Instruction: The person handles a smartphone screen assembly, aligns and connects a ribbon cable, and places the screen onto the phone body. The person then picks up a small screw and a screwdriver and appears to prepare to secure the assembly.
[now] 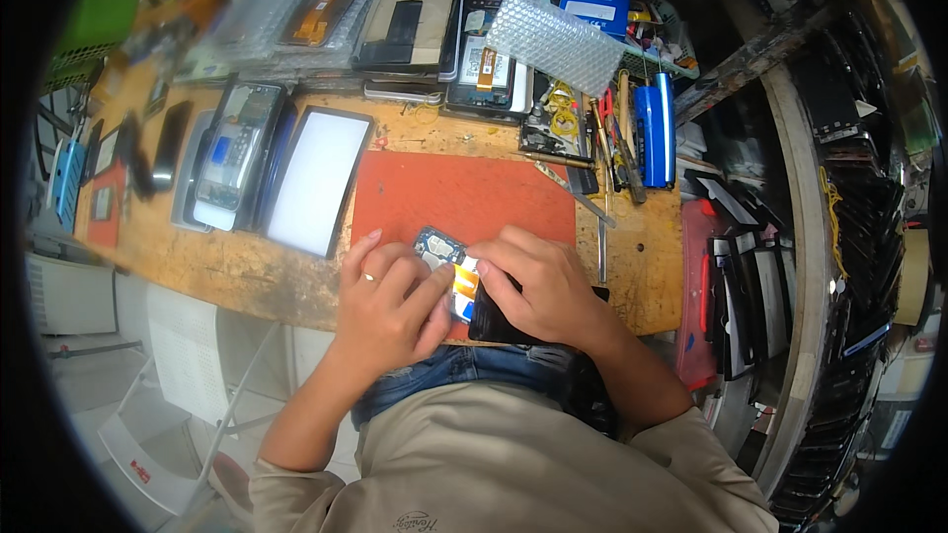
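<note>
An opened phone (437,243) with bare inner parts lies on an orange-red mat (464,188) before me. A shiny orange and white flex cable (464,281) runs along it. Beside it on the right, a black screen panel (499,323) lies partly under my right hand. My left hand (395,291), with a ring, grips the phone's left side, its index fingertip against the cable. The fingers of my right hand (538,281) pinch together at the cable's upper end. Both hands cover parts of the phone, so the exact contact is hidden.
Left of the mat lie a white panel (314,178) and an opened phone (237,153) on a stack. Behind are bagged phone parts (331,5) and bubble wrap (556,39). Tweezers (575,192), screwdrivers and a blue tool (653,133) lie right; shelves (839,336) stand beyond.
</note>
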Available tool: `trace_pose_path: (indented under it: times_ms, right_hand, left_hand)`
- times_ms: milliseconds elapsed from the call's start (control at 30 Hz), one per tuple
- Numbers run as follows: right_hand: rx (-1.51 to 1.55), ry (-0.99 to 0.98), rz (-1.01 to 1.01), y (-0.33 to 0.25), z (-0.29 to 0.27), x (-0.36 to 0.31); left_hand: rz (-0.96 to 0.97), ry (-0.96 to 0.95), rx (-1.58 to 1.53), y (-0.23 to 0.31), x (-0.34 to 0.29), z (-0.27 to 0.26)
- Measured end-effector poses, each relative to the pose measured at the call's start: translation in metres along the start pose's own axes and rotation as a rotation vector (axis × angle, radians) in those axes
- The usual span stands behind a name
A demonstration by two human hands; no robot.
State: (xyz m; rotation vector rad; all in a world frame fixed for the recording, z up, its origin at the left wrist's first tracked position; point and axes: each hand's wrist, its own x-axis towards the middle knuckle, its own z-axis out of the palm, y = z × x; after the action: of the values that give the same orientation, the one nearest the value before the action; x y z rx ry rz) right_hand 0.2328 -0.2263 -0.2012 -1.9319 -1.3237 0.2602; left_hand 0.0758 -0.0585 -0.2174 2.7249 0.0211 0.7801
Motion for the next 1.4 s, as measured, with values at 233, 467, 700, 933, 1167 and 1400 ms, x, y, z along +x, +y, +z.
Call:
trace_pose_path:
  times_ms: [233,467,700,933,1167,1400]
  right_hand:
    - [-0.023,-0.053,0.008,-0.001,-0.003,-0.002]
    - [-0.020,-0.091,0.029,-0.001,-0.005,0.000]
    - [-0.027,-0.103,0.042,-0.005,-0.006,0.003]
    - [-0.109,-0.079,-0.052,-0.012,-0.008,-0.005]
    - [-0.153,-0.051,-0.135,-0.013,-0.002,-0.006]
    - [-0.152,-0.043,-0.153,-0.013,0.000,-0.003]
  left_hand:
    - [0.018,0.025,-0.001,0.001,-0.001,0.000]
    - [-0.032,-0.050,-0.072,0.000,0.009,-0.003]
    - [-0.062,-0.058,-0.140,-0.003,0.020,-0.001]
    - [-0.056,0.045,-0.179,-0.006,0.008,-0.002]
    - [-0.016,0.092,-0.093,-0.005,0.003,0.004]
    - [0.021,0.080,-0.045,-0.002,0.003,0.003]
